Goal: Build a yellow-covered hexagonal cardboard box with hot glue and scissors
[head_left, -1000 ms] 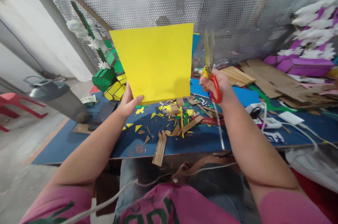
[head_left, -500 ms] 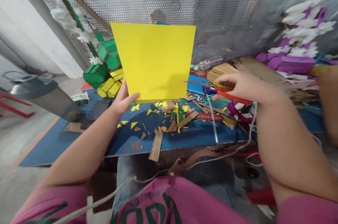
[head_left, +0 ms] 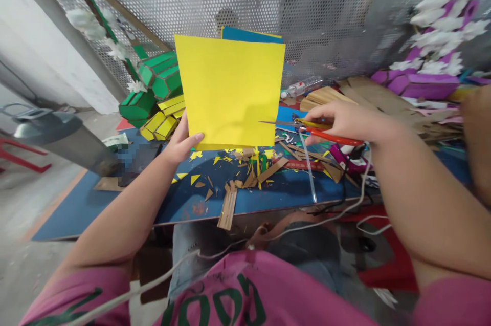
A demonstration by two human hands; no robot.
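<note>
My left hand (head_left: 182,143) is closed on the lower left corner of a yellow sheet (head_left: 232,90), thumb in front and fingers hidden behind. The sheet stands nearly upright above the table, and a blue sheet (head_left: 251,34) with a yellow edge shows behind its top. Scissors (head_left: 330,135) with red and yellow handles are gripped in my right hand (head_left: 341,118). Their blades point left, in front of the sheet's lower right part; whether they touch it I cannot tell.
Paper and cardboard scraps (head_left: 257,167) litter the blue table (head_left: 172,208). A grey bottle (head_left: 65,136) stands at left. Green (head_left: 161,75) and yellow (head_left: 159,124) faceted pieces lie behind my left hand, purple ones (head_left: 422,85) at far right. A white cable (head_left: 322,226) crosses my lap.
The yellow sheet has shifted slightly right and turned a little, so more of the blue sheet behind shows. The scissors have moved slightly left, their tips now overlapping the sheet more.
</note>
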